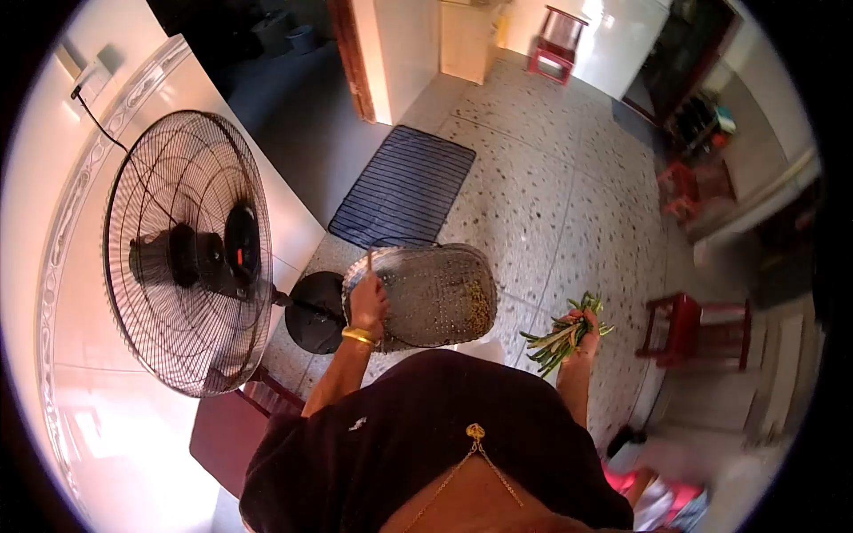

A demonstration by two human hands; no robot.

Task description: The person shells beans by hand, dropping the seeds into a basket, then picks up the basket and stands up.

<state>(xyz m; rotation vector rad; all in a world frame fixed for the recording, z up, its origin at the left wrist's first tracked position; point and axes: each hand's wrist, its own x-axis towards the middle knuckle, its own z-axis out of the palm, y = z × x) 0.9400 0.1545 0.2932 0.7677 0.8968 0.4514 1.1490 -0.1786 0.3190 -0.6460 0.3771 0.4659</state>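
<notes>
My left hand [369,304] is closed at the left side of a grey perforated basket [410,342], apparently gripping its rim or handle. A gold bangle circles that wrist. Small yellowish-green pieces [480,306] lie heaped at the basket's right end, too small to name surely. Off to the right, my right hand [586,330] is wrapped round a bunch of long thin green pods [560,340], whose ends stick out on both sides. Some of the pods look pale or yellowish.
A standing fan [191,253] rises at my left, its round black base [317,313] beside the basket. Beyond the basket lies a dark striped mat [404,185]. Red wooden stools stand on the right [680,330] and at the back [558,44]. The floor [533,204] is speckled stone.
</notes>
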